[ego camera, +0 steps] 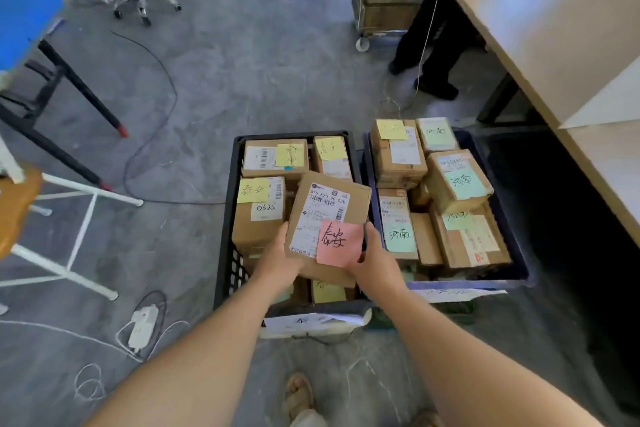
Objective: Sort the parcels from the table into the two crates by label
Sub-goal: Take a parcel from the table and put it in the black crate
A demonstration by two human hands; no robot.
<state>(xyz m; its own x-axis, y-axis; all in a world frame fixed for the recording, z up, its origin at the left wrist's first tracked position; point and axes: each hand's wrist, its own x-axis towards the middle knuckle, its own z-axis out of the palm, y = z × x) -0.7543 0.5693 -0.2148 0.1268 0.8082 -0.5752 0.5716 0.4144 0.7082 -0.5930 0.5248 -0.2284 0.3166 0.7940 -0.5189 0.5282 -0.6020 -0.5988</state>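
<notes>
I hold a cardboard parcel (329,215) with a white shipping label and a pink handwritten note above the black crate (228,218). My left hand (280,256) grips its lower left edge and my right hand (375,255) grips its lower right edge. Under it, the black crate holds several brown parcels with yellow notes (254,190). The blue crate (519,263) to the right is piled with parcels bearing green notes (464,183), plus one yellow-noted parcel (391,130) at its far left corner.
A light wooden table (540,21) runs along the right. A person's dark legs (429,45) stand beyond the crates, beside a wheeled cart of boxes (384,0). Cables and a power strip (142,326) lie on the grey floor at left, near stool legs (79,229).
</notes>
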